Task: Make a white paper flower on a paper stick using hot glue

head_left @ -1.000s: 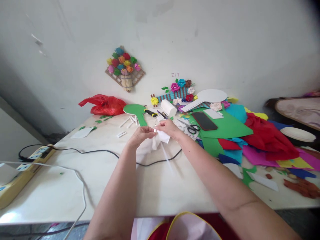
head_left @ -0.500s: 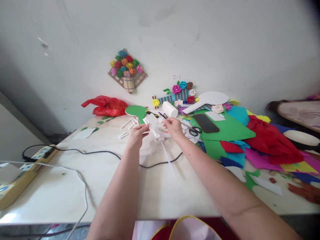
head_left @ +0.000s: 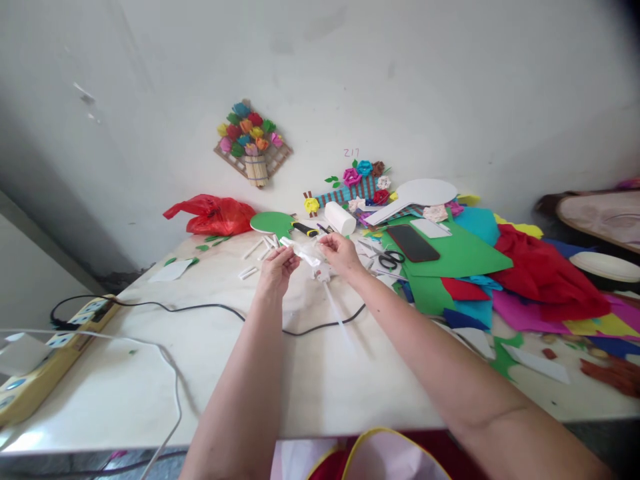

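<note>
A: Head view: left hand (head_left: pixel 277 268) and right hand (head_left: pixel 343 254) are both up over the white tabletop (head_left: pixel 300 387), with a crumpled white paper strip (head_left: pixel 303 249) stretched between them.
B: Grip?
A: Both pinch it with closed fingers, one at each end. A thin white stick (head_left: pixel 336 313) hangs from the paper near the right hand, slanting down toward the black cable (head_left: pixel 320 326).
B: Surroundings?
A: Black-handled scissors (head_left: pixel 389 259) and a black phone (head_left: pixel 411 243) sit just right of the right hand — the phone lies on a green foam sheet (head_left: pixel 460 257).
</note>
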`<state>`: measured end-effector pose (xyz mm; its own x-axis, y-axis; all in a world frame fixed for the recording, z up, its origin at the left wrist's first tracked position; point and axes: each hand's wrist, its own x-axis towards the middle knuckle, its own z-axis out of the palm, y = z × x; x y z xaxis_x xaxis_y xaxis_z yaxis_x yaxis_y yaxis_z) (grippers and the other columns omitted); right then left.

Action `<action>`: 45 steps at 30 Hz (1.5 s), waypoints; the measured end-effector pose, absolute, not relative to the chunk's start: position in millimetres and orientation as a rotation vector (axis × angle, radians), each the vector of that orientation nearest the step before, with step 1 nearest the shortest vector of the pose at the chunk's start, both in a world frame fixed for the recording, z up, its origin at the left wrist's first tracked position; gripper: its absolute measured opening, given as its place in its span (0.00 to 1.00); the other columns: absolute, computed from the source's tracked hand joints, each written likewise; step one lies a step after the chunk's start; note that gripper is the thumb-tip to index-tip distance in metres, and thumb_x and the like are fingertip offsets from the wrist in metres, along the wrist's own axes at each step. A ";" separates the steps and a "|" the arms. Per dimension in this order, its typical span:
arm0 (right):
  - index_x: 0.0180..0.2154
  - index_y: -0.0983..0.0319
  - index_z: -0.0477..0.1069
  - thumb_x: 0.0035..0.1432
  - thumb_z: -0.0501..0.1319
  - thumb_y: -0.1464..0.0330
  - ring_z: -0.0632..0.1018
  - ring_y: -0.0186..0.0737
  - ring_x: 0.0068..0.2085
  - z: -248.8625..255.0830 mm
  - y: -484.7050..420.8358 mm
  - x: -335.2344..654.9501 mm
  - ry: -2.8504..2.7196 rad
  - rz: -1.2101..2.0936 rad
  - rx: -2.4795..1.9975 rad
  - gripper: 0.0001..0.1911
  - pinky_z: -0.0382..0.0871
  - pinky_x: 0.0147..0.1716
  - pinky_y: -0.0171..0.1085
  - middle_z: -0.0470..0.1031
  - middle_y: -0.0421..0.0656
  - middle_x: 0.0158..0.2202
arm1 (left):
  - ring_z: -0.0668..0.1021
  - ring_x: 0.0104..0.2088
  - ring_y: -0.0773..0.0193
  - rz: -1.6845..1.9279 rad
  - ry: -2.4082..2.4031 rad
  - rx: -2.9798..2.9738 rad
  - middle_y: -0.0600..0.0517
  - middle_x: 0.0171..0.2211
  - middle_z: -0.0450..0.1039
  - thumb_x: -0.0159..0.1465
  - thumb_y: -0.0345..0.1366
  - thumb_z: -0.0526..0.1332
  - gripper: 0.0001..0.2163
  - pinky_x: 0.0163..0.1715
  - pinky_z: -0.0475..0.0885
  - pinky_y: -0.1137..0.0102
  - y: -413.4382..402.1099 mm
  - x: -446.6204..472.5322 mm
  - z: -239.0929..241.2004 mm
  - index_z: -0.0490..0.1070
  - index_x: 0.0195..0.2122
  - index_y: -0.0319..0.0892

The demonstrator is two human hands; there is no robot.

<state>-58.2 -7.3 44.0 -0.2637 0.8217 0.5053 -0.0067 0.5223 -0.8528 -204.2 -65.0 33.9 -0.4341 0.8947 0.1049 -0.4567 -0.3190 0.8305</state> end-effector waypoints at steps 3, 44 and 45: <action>0.29 0.62 0.69 0.46 0.51 0.69 0.69 0.35 0.29 47.5 -10.9 -53.7 -1.701 0.927 -0.766 0.09 0.63 0.31 0.33 0.69 0.38 0.25 | 0.75 0.23 0.71 1.880 0.919 0.717 0.54 0.21 0.71 0.44 0.31 0.68 0.11 0.26 0.71 0.77 -64.3 -203.8 33.7 0.68 0.27 0.37; 0.27 0.58 0.76 0.49 0.63 0.67 0.67 0.43 0.44 40.6 -13.3 -57.7 -1.967 0.082 -0.716 0.04 0.57 0.44 0.42 0.72 0.43 0.44 | 0.76 0.22 0.70 1.857 0.860 0.731 0.54 0.19 0.71 0.46 0.34 0.69 0.12 0.30 0.73 0.74 -60.6 -183.3 32.6 0.65 0.21 0.37; 0.26 0.58 0.76 0.49 0.64 0.67 0.67 0.43 0.44 40.2 -12.3 -58.0 -1.964 0.095 -0.714 0.03 0.58 0.44 0.42 0.72 0.42 0.44 | 0.75 0.22 0.70 1.858 0.864 0.727 0.54 0.19 0.71 0.46 0.34 0.69 0.12 0.30 0.73 0.74 -60.6 -183.0 32.6 0.65 0.21 0.37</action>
